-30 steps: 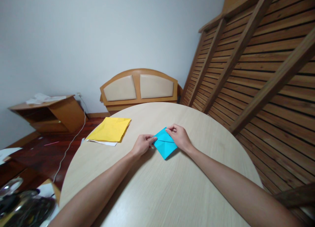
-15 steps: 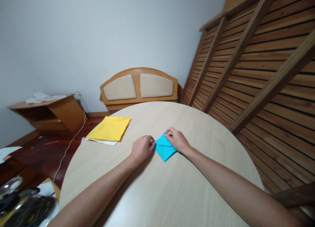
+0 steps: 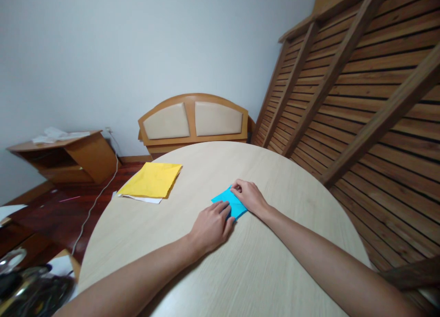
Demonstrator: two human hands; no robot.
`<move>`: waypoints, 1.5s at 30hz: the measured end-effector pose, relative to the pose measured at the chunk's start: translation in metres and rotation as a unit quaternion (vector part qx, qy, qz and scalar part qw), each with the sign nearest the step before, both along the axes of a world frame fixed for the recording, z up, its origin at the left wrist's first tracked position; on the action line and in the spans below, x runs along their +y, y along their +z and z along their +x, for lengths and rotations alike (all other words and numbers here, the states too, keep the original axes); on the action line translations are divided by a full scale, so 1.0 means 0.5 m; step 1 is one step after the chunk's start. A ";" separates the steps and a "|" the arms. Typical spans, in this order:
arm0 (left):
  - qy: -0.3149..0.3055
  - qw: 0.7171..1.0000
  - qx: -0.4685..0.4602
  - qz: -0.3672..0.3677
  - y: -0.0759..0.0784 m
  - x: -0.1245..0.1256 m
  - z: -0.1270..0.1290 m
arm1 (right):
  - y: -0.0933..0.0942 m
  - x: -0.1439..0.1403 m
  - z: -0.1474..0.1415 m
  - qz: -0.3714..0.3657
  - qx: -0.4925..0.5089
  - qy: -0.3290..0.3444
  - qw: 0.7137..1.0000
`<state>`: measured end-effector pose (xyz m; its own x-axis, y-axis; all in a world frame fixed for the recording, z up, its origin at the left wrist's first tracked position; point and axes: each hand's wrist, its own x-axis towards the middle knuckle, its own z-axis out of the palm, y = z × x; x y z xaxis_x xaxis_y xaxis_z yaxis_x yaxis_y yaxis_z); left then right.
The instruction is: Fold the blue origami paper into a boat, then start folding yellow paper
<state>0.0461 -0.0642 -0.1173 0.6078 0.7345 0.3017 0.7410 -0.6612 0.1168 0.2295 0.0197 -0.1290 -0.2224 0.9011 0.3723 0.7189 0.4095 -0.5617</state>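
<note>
I find the blue folded paper (image 3: 237,208) on the round table (image 3: 275,262), a little toward 12 o'clock of the tabletop's middle. My left hand (image 3: 212,225) lies over its near side from 7 o'clock, fingers extended and gripping nothing visible, thumb set apart. My right hand (image 3: 250,195) touches its far side at 1 o'clock, fingers curled narrow; whether they pinch the paper or merely press on it, I cannot tell. In my judgement, pressing the fold properly calls for the right fingertips to anchor that corner, the edges to be aligned first, and the left fingers to bear down evenly; an uneven push would skew the crease. Count: two hands, one blue piece, one table; at 10 o'clock, one yellow paper (image 3: 151,179) over at least one white paper (image 3: 146,199), total sheets indeterminable; at 12 o'clock, beyond the table, one headboard (image 3: 191,120) with two padded panels (image 3: 167,121).
</note>
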 end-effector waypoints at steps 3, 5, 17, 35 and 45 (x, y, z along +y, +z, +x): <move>-0.007 1.000 0.010 -0.001 -0.001 -0.004 -0.004 | -0.003 0.011 -0.005 0.018 -0.011 0.000 1.000; -0.004 1.000 0.014 -0.007 -0.003 -0.004 -0.005 | -0.004 0.018 -0.009 0.013 -0.013 -0.007 1.000; 0.058 0.997 0.017 -0.049 0.000 0.005 -0.006 | -0.010 0.035 -0.016 -0.008 -0.005 -0.034 0.999; 0.069 0.995 -0.020 -0.062 0.004 0.014 -0.018 | -0.011 0.001 -0.014 0.098 -0.106 0.015 0.989; 0.098 0.994 0.001 -0.043 0.007 0.014 -0.027 | 0.008 -0.016 -0.010 0.110 -0.193 0.068 0.973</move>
